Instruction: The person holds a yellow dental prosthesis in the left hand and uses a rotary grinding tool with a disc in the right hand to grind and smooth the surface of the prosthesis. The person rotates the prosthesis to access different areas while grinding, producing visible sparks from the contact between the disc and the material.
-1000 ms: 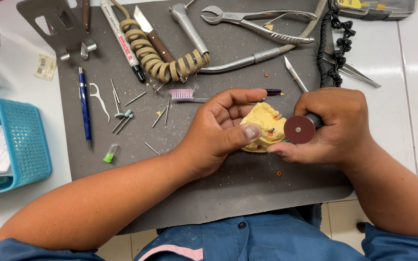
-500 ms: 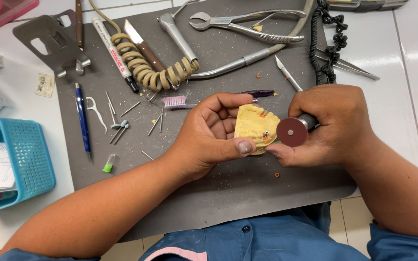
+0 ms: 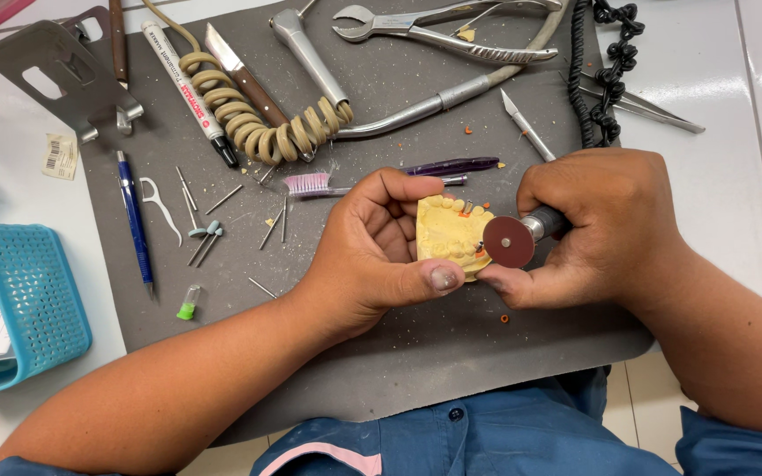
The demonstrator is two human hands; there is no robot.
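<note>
My left hand (image 3: 379, 256) cups a yellow plaster dental cast (image 3: 448, 233) with a row of teeth along its top edge, thumb pressed against its lower side. My right hand (image 3: 597, 231) grips a metal handpiece (image 3: 543, 224) carrying a dark red round disc (image 3: 509, 241). The disc sits against the cast's right edge, close to small orange bits on the teeth. Both hands hover over a grey work mat (image 3: 381, 353).
On the mat lie a coiled beige hose (image 3: 262, 128), a marker (image 3: 189, 84), a blue pen (image 3: 135, 216), a knife (image 3: 238, 75), pliers (image 3: 438, 26), a small pink brush (image 3: 309, 183), a purple pen (image 3: 451, 166) and several burs (image 3: 209, 234). A blue basket (image 3: 24, 300) stands at the left.
The view has shifted slightly. My left hand has turned the cast a little, and the disc stays against the cast's right edge.
</note>
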